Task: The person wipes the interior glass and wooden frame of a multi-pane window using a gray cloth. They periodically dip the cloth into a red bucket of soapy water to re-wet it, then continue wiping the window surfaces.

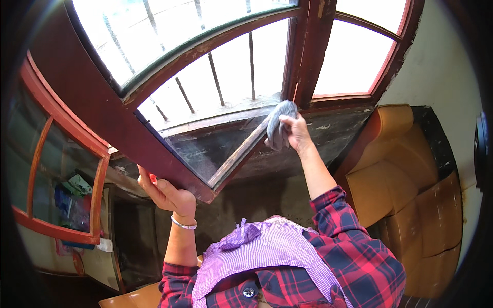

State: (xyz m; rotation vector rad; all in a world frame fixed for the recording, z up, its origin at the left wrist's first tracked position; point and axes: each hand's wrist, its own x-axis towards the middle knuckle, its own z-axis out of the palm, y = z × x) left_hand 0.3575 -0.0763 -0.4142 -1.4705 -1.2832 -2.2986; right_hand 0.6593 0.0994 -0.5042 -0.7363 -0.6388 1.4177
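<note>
A dark red wooden window sash (115, 104) stands swung inward before me, its glass panes set in worn rails. My left hand (165, 192) grips the sash's edge near its lower corner, fingers partly hidden behind the wood. A grey cloth (283, 123) is bunched in my right hand (294, 133). The cloth lies against the far end of the weathered bottom rail (240, 150), close to the window post (310, 57). Part of the lower glass pane (196, 150) looks hazy. Some fingers of my right hand are hidden by the cloth.
Another red-framed sash (98, 192) stands at the left, with a cabinet (104, 246) below it. Iron bars (215, 79) stand outside the window. A brown leather sofa (400, 184) sits at the right by the wall. A dark, worn ledge (323, 127) runs under the window.
</note>
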